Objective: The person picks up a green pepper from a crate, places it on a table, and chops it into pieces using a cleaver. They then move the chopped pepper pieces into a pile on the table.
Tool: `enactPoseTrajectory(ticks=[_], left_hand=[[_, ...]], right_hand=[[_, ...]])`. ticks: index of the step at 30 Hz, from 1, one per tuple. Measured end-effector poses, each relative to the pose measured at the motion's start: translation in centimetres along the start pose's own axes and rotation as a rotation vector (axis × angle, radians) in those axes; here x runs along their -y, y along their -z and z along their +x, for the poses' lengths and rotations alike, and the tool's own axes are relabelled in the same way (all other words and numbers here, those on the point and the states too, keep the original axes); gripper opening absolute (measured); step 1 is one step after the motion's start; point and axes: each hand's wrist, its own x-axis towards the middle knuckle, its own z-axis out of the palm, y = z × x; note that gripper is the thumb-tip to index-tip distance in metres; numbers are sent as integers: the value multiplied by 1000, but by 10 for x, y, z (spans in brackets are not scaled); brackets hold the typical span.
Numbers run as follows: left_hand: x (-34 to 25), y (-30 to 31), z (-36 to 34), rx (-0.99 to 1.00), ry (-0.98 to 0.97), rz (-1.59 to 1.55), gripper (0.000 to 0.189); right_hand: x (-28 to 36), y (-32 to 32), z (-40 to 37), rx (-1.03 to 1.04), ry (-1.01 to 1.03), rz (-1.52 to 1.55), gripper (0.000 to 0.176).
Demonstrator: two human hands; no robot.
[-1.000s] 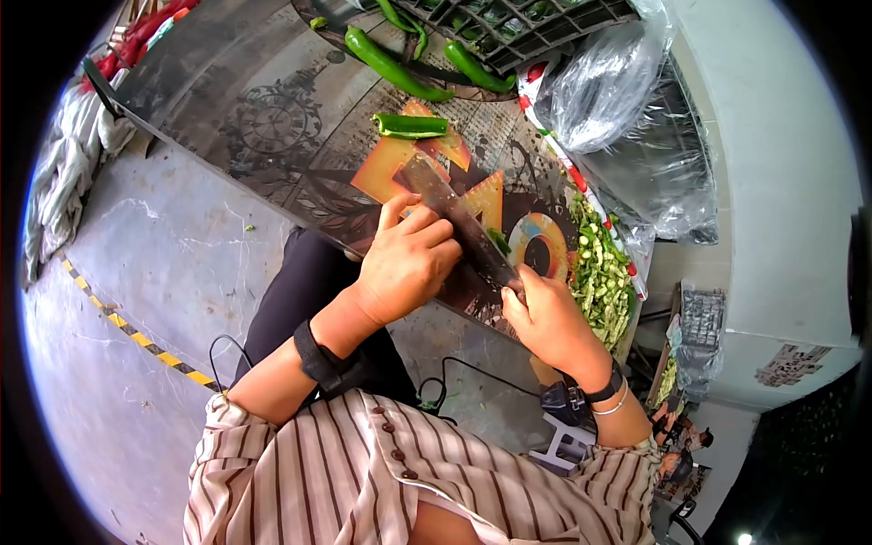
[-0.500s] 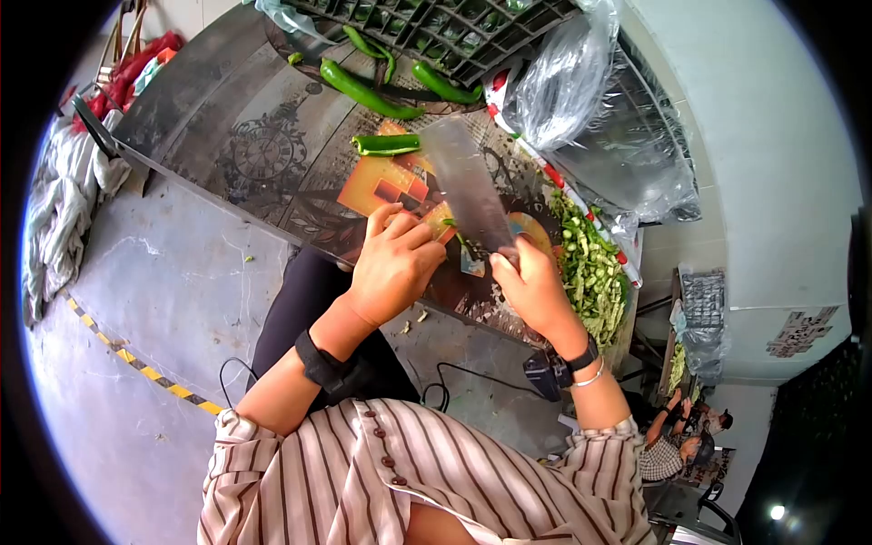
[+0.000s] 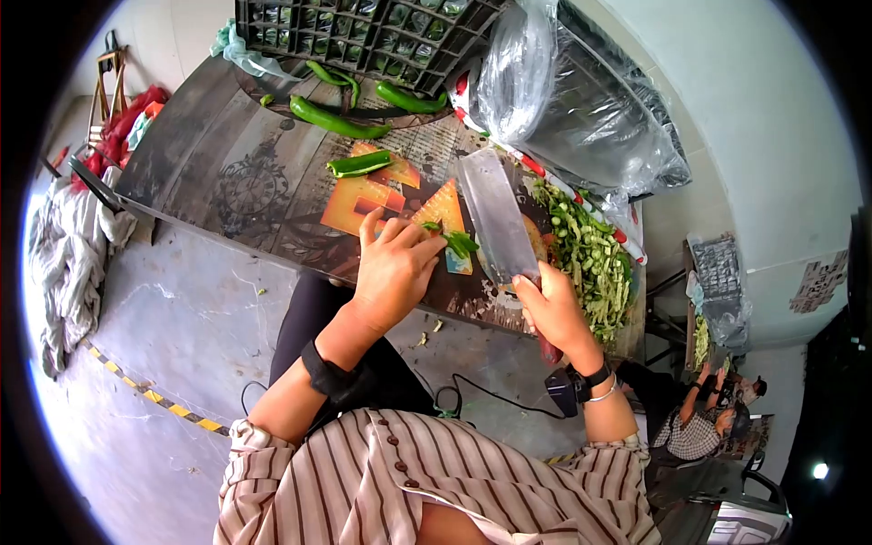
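Note:
My right hand (image 3: 556, 309) is closed round the handle of a cleaver (image 3: 498, 211), whose broad blade points up and to the left over the table. My left hand (image 3: 392, 268) lies on the tabletop with its fingers bent, their tips against some cut green pepper pieces (image 3: 460, 243). Just beyond that hand rests a halved green pepper (image 3: 360, 164). Farther back are whole green peppers (image 3: 338, 118) (image 3: 411, 98). A heap of chopped pepper (image 3: 589, 259) lies to the right of the blade.
A black crate (image 3: 359, 41) of peppers stands at the table's (image 3: 195, 145) back edge. Clear plastic bags (image 3: 590, 109) lie at the back right behind a red and white rolled edge (image 3: 568, 193). Grey cloth (image 3: 68, 259) hangs at the left. Other people (image 3: 695, 431) sit at the lower right.
The cleaver has moved right, away from my left fingertips, and small green pieces now show beside them. The view has shifted, with more of the crate visible.

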Motion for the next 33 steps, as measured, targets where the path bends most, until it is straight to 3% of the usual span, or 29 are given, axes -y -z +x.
enactPoseTrajectory(ticks=[8,15,20,27,33], left_hand=[[3,-18,3,84,-56,35,20],[3,-17,5,97,-70,16,19],[4,-17,5,99,-70,21,18],[3,-16,7,106,-76,5,19],[5,-14,7,91,-79,-49,18]], right_hand=[[9,-1,9,44,255,-317,18],[8,-2,10,99,212,-440,20],[6,-6,10,91,317,-526,20],[-4,-11,17,100,252,-485,19],[7,-1,20,-24,244,-298,19]])
